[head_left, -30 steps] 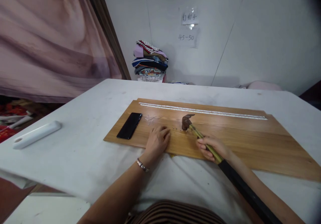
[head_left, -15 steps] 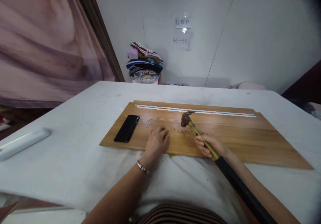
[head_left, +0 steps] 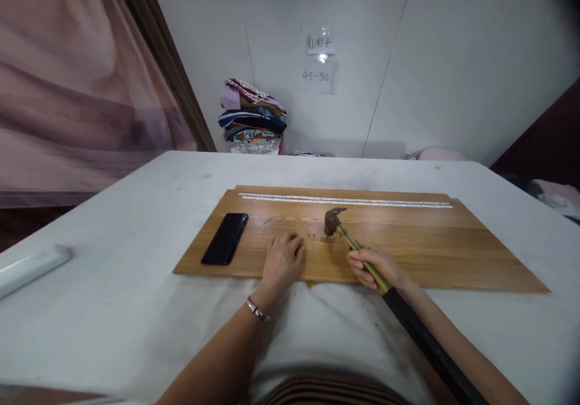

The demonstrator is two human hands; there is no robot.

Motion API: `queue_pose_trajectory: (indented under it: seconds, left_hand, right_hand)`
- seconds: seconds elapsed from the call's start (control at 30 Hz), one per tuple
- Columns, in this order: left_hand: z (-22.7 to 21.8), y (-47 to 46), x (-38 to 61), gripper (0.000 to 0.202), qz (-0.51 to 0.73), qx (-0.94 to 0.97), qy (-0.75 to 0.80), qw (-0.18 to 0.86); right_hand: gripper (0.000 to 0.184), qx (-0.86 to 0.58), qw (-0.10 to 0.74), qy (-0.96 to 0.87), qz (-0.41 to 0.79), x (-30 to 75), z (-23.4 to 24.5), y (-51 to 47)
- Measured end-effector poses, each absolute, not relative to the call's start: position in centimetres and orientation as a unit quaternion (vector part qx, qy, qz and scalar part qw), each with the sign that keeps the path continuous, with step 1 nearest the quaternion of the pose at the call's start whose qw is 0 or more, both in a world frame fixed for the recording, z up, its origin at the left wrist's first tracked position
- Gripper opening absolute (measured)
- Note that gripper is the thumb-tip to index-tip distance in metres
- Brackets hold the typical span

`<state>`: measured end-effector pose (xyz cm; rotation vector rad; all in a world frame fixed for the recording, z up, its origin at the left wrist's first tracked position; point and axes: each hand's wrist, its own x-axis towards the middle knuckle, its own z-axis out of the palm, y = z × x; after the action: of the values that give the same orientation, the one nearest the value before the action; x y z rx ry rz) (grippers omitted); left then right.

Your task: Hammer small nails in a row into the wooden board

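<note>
My right hand point(head_left: 374, 266) is wrapped round the yellow part of the handle of a claw hammer point(head_left: 334, 222), below its rusty brown head. The hammer head is low over a row of small nails point(head_left: 312, 236) standing in the wooden board point(head_left: 408, 245); whether it touches one I cannot tell. My left hand point(head_left: 284, 257) rests on the board just left of that row, fingers loosely bent and lying on the wood, with nothing visible in them. Several loose nails point(head_left: 263, 222) lie beyond it, beside a black phone point(head_left: 225, 239).
Two white strips point(head_left: 344, 200) run along the board's far side. The board lies on a white-covered table point(head_left: 127, 236), with a white elongated object point(head_left: 34, 269) at left. Behind the table are folded cloths point(head_left: 254, 118), a pink curtain point(head_left: 77, 90) and a wall with paper notes point(head_left: 319, 77).
The hammer head has come down closer to the nails. My left hand stays on the board. The whole view has shifted slightly.
</note>
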<state>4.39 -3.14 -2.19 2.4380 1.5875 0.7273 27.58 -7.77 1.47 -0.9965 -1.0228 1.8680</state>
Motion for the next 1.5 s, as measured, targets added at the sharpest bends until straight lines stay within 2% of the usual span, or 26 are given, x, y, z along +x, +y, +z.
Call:
queue_pose_trajectory:
  seconds: [0.2, 0.53, 0.73, 0.87, 1.0, 1.23, 1.5]
  left_hand:
    - [-2.2, -3.1, 4.2, 0.020, 0.236, 0.813, 0.526, 0.078]
    - [-2.4, -3.0, 4.1, 0.020, 0.238, 0.810, 0.529, 0.090]
    - [-2.4, -3.0, 4.1, 0.019, 0.232, 0.812, 0.528, 0.089]
    - [-2.4, -3.1, 4.1, 0.020, 0.236, 0.812, 0.527, 0.088]
    - [-2.2, -3.2, 4.0, 0.019, 0.235, 0.812, 0.525, 0.098]
    - [-2.0, -3.3, 4.0, 0.020, 0.237, 0.808, 0.530, 0.106]
    - [-2.2, -3.3, 3.9, 0.020, 0.237, 0.806, 0.531, 0.110]
  right_hand:
    - [0.024, -0.411, 0.390, -0.395, 0.723, 27.4, 2.4, -8.0]
    - [0.026, -0.409, 0.408, -0.376, 0.725, 27.2, 0.1, -8.6]
    - [0.020, -0.398, 0.391, -0.398, 0.728, 28.0, 2.4, -8.3]
    - [0.024, -0.399, 0.355, -0.398, 0.746, 28.4, 3.6, -7.5]
    - [0.019, -0.402, 0.363, -0.372, 0.754, 28.4, 2.7, -7.3]
    - [0.028, -0.408, 0.363, -0.381, 0.746, 28.1, 1.9, -7.9]
    - [0.022, -0.389, 0.376, -0.384, 0.748, 28.3, 1.3, -7.8]
